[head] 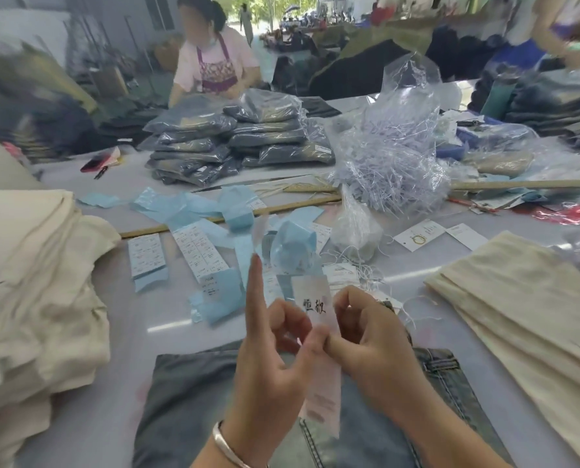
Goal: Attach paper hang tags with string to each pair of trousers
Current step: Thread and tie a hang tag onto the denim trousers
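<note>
Both hands pinch our long white-and-pink paper hang tag (315,319) above grey-blue denim trousers (187,393): left hand (268,363), forefinger raised; right hand (366,336) curled.

The big grey table (417,275) holds a pair of grey trousers (194,393) right under the grip. Piles of cream cloth lie on both sides of the grip, one on the left (35,298) and one on the right (525,309). Past the grip lie blue paper strips (180,207), white tags (417,235), a long wooden stick (214,219), a heap of white strings in a clear bag (390,157) and bagged dark trousers (241,136).
</note>
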`<state>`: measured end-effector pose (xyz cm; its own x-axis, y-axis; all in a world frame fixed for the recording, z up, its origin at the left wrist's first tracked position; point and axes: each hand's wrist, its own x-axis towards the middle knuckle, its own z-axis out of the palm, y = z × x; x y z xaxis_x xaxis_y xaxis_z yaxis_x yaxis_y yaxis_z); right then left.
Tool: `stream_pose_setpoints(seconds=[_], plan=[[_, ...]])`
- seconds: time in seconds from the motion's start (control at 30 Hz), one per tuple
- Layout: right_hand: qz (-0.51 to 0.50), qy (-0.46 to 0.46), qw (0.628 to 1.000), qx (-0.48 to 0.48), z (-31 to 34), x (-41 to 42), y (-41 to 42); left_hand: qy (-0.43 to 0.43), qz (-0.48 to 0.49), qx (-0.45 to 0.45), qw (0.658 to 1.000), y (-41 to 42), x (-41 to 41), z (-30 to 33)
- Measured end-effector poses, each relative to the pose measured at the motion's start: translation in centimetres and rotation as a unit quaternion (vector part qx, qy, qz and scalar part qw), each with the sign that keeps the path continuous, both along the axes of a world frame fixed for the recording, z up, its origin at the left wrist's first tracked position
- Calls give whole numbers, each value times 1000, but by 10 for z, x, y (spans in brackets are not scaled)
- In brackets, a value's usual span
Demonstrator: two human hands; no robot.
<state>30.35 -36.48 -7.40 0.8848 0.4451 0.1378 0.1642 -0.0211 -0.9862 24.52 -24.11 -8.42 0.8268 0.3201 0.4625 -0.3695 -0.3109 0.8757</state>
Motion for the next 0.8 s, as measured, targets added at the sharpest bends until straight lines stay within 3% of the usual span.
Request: stream_pose_setpoints(seconds=[0.07, 0.13, 0.2, 0.5, 0.67, 0.8], plan=[[114, 60, 990, 61, 15, -8, -3, 14, -72, -99, 992, 2, -9, 8], [205, 103, 969, 93, 24, -15, -6, 15, -97, -124, 987, 7, -16, 16], [233, 116, 961, 98, 29, -20, -7, 12, -108, -128, 986, 9, -22, 23], [210, 96, 963, 139, 33, -37, -5, 6, -153, -216, 964, 8, -42, 33], [206, 100, 963, 144, 32, -45, -4, -18, -149, -222, 963, 10, -52, 32], [75, 54, 991, 93, 23, -46, -1, -28, -99, -230, 968, 23, -59, 27]])
